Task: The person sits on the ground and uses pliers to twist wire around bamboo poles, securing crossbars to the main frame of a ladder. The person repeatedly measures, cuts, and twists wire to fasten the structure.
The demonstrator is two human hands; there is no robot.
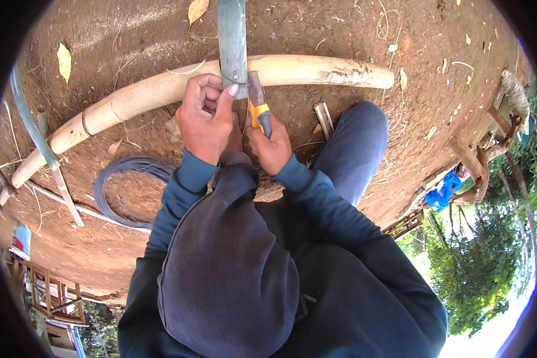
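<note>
A green bamboo strip comes down from the top edge and crosses over a pale, curved bamboo pole on the ground. Dark wire runs across the strip's lower end. My left hand is closed at that end, thumb and forefinger at its left corner and the other fingers curled. In my right hand is a pair of pliers with yellow and grey handles. Its metal head points away from me, against the strip's right edge beside the wire. Whether the jaws grip the wire cannot be made out.
A coil of grey wire lies left of my arms. Another green strip crosses the pole's left end. My bent knee is right of the pliers, near a short metal-like channel piece. Branches and blue cloth lie far right.
</note>
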